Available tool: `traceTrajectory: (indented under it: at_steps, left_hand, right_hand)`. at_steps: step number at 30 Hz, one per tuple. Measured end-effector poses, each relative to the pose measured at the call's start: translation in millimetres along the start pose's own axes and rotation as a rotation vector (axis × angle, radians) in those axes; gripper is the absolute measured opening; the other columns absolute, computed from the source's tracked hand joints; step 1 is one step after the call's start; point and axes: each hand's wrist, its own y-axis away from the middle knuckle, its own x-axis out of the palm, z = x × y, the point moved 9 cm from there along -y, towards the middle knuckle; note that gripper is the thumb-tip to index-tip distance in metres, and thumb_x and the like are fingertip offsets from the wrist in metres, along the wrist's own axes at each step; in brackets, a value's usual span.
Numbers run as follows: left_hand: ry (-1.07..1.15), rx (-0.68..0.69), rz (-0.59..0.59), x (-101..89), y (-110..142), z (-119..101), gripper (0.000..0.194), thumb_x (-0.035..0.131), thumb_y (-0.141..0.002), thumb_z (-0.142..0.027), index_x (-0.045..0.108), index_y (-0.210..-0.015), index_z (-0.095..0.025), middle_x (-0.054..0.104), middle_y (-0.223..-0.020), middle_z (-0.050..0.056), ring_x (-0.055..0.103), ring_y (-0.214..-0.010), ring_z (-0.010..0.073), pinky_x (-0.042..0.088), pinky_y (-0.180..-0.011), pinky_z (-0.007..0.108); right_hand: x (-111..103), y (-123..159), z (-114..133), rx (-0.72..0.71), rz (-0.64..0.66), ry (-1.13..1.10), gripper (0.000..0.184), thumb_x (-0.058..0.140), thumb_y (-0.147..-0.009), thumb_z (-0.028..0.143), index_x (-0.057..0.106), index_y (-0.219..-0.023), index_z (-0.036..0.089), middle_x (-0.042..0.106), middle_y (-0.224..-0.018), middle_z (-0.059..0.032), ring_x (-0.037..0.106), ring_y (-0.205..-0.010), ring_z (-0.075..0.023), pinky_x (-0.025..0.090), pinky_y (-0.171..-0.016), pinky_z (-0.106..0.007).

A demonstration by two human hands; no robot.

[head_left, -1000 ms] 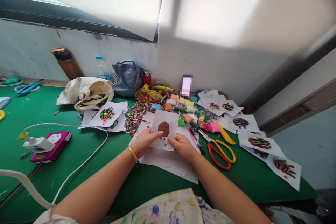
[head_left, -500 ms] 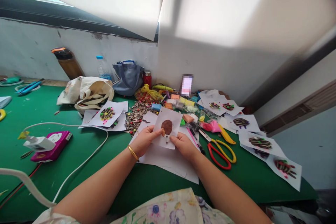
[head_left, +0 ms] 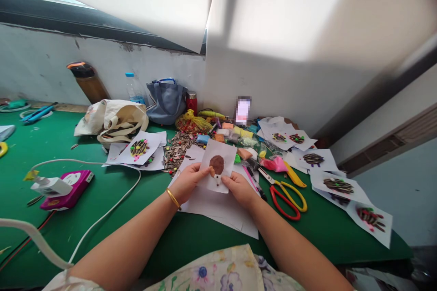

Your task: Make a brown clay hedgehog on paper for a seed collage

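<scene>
A small sheet of white paper (head_left: 226, 152) is held up just off a loose stack of white paper sheets (head_left: 218, 211), near the middle of the frame, with a rounded oval of brown modelling clay (head_left: 216, 164) stuck to its face. The sheet is pinched at its lower corners: the left hand (head_left: 193, 183), a gold bangle (head_left: 172, 198) at its wrist, and the right hand (head_left: 241, 191) are both curled rather than spread, thumbs on top, though the fingers beneath are hidden. A small tan speck lies by the left thumb, but what it is cannot be told. The sheet should handle as light and floppy, and the clay as soft and easily dented, so hold is best taken at the paper's bare edges, well clear of the oval. A heap of striped sunflower seeds (head_left: 177, 151) lies just upper left of the hands, light and likely to slip; red-and-yellow-handled scissors (head_left: 288, 201) rest to the right on the green mat (head_left: 164, 245) — and finished seed-covered sheets (head_left: 337, 185) are scattered at the right.
</scene>
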Motion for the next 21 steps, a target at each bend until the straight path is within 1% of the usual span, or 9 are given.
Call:
traceTrajectory:
  at_steps: [7, 10, 13, 16, 21]
  left_hand:
    - [-0.030, 0.008, 0.014, 4.2, 3.5, -3.4, 0.031, 0.075, -0.075, -0.043, 0.065, -0.072, -0.014, 0.063, -0.067, 0.001, 0.053, -0.058, 0.0105, 0.039, -0.055, 0.020]
    - [-0.040, 0.013, 0.009, 2.3, 2.3, -2.3, 0.032, 0.075, -0.075, -0.044, 0.065, -0.072, -0.014, 0.063, -0.068, 0.001, 0.054, -0.059, 0.0108, 0.039, -0.055, 0.020]
    - [-0.044, 0.021, 0.001, -1.0, 0.0, -0.8, 0.035, 0.073, -0.076, -0.048, 0.065, -0.075, -0.014, 0.065, -0.073, 0.002, 0.055, -0.061, 0.0113, 0.040, -0.057, 0.021]
    - [-0.035, 0.031, -0.001, -3.2, -1.6, -0.1, 0.037, 0.070, -0.078, -0.051, 0.065, -0.076, -0.014, 0.066, -0.074, 0.003, 0.057, -0.060, 0.0124, 0.041, -0.057, 0.023]
    - [-0.045, 0.015, 0.013, -2.8, -1.9, 1.4, 0.036, 0.072, -0.076, -0.049, 0.064, -0.072, -0.014, 0.066, -0.073, 0.003, 0.057, -0.059, 0.0131, 0.041, -0.057, 0.023]
  right_hand:
    - [1.6, 1.5, -1.8, -0.021, 0.039, 0.110, 0.045, 0.061, -0.080, 0.058, 0.063, -0.089, 0.014, 0.063, -0.076, -0.0019, 0.054, -0.066, -0.0152, 0.041, -0.063, -0.027]
    - [0.4, 0.8, -2.7, -0.017, 0.024, 0.123, 0.046, 0.061, -0.080, 0.059, 0.063, -0.088, 0.014, 0.064, -0.076, -0.0021, 0.054, -0.066, -0.0156, 0.041, -0.063, -0.027]
    - [-0.8, 0.1, -4.8, 0.016, 0.002, 0.077, 0.048, 0.063, -0.077, 0.061, 0.063, -0.090, 0.014, 0.065, -0.077, -0.0027, 0.055, -0.067, -0.0161, 0.042, -0.063, -0.027]
    - [0.7, -0.1, -4.7, 0.019, 0.013, 0.056, 0.047, 0.063, -0.077, 0.060, 0.063, -0.089, 0.015, 0.065, -0.077, -0.0028, 0.055, -0.066, -0.0159, 0.042, -0.063, -0.027]
    - [2.1, 0.7, -4.1, 0.000, 0.035, 0.111, 0.043, 0.061, -0.080, 0.057, 0.063, -0.086, 0.015, 0.063, -0.074, -0.0015, 0.054, -0.065, -0.0148, 0.040, -0.062, -0.026]
